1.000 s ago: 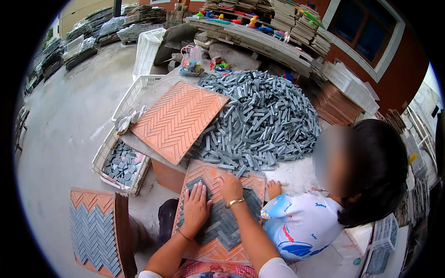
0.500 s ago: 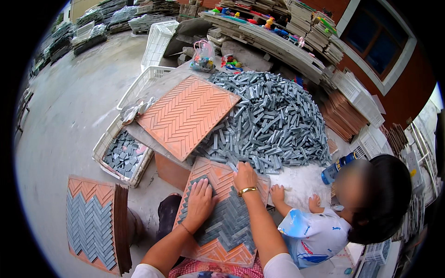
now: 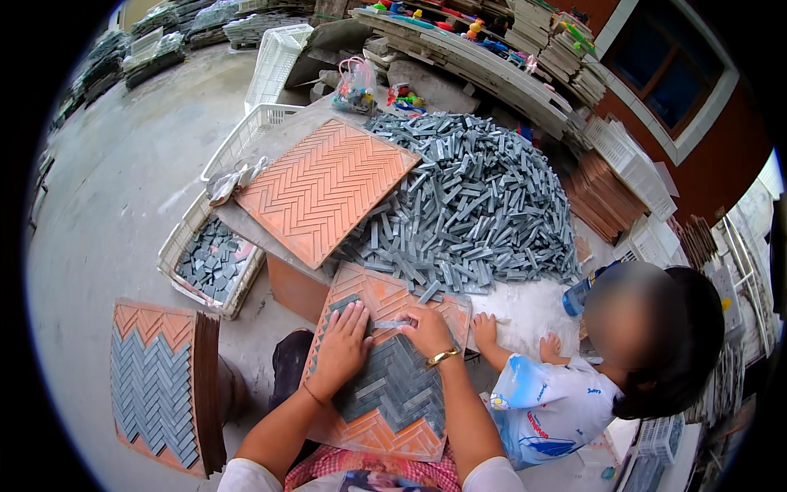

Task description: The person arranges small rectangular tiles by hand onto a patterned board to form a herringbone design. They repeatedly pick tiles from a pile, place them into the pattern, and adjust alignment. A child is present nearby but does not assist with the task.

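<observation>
- The left hand point(image 3: 343, 343) lies flat, palm down, fingers spread and gripping nothing, on the grey strips already set in the orange herringbone tray point(image 3: 385, 365) resting on the person's lap.
- The right hand point(image 3: 426, 330), gold bangle at the wrist, curls its fingers round one grey stone strip point(image 3: 390, 325), pinching it against the tray's upper grooves.
- Both forearms reach up from the lower edge, side by side.
- The big heap of grey strips point(image 3: 471, 205) sits just beyond the tray.
- A child point(image 3: 574, 385) leans in at the right, small hands on the white table top.

bright even daylight, soft shadows, fisheye bend + dark rim.
</observation>
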